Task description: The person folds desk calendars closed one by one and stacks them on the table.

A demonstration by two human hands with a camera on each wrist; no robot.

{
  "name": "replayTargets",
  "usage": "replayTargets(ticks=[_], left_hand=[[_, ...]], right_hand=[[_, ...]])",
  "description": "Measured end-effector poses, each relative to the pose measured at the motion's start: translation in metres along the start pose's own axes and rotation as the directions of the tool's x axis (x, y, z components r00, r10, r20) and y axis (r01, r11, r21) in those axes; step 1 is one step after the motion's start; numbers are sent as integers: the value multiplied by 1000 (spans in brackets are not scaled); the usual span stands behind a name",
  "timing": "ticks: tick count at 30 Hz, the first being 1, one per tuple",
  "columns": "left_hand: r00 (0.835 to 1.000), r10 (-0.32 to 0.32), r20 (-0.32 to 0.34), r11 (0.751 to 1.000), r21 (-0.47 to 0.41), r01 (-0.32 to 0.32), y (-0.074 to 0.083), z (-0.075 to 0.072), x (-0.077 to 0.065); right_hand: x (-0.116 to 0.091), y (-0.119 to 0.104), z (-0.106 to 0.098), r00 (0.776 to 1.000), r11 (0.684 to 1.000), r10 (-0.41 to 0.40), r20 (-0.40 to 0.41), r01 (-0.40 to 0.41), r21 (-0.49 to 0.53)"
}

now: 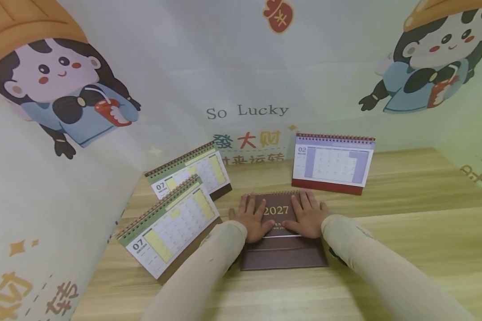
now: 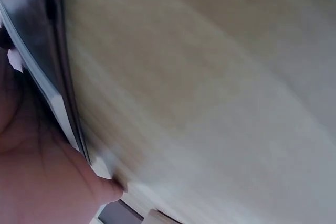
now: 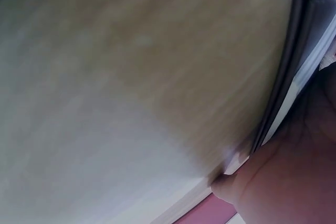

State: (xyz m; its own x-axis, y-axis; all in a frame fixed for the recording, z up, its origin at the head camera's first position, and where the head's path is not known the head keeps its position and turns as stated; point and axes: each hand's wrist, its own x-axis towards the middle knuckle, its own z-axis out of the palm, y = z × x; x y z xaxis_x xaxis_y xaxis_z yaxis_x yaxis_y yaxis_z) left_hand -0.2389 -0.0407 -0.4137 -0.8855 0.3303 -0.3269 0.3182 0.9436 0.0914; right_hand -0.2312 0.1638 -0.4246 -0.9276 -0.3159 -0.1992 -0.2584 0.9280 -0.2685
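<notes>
A dark maroon desk calendar (image 1: 282, 244) lies folded flat on the wooden table, "2027" in gold on its cover and its spiral binding at the far edge. My left hand (image 1: 252, 219) rests spread on the cover's left side, and my right hand (image 1: 307, 214) does the same on the right. Both thumbs point inward across the cover, and the fingers reach up to the binding. In the left wrist view the palm (image 2: 47, 177) lies along the edge of the page stack. The right wrist view shows the other palm (image 3: 294, 171) against the opposite edge.
Two green-topped calendars showing 07 stand at the left, one nearer (image 1: 172, 227) and one behind (image 1: 193, 171). A purple calendar showing 02 (image 1: 331, 162) with a red base stands at the back right. A printed cloth (image 1: 176, 80) hangs behind and beside the wooden table (image 1: 417, 232).
</notes>
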Motion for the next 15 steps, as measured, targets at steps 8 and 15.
replayTargets(ticks=[8, 15], left_hand=[[1000, -1, -12, 1000, -25, 0, -2, 0, 2], [1000, 5, 11, 999, -45, -4, -4, 3, 4]], right_hand=[[1, 0, 1, 1000, 1000, -14, -25, 14, -7], [-2, -5, -4, 1000, 1000, -1, -14, 1, -4]])
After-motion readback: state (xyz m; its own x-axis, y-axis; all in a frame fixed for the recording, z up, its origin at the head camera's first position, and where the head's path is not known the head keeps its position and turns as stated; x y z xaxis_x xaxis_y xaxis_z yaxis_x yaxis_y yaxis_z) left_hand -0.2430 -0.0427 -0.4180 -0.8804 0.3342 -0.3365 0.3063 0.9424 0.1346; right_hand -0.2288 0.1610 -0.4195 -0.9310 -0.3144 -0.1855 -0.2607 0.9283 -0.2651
